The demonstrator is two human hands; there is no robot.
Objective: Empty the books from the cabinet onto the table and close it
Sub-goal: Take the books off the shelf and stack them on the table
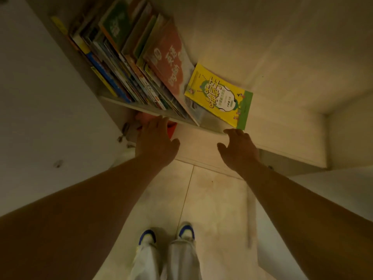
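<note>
Both arms reach up from the bottom of the frame toward an open cabinet. The left hand is at centre, its fingers straight and relaxed, fingertips at the front edge of the shelf; its grip holds nothing. The right hand hovers right of centre just below the shelf edge, fingers loosely spread, grip empty. A row of books leans across the shelf in the upper left. A yellow book lies flat just right of them, near the right hand. Below, shoes stand on the tiled floor.
</note>
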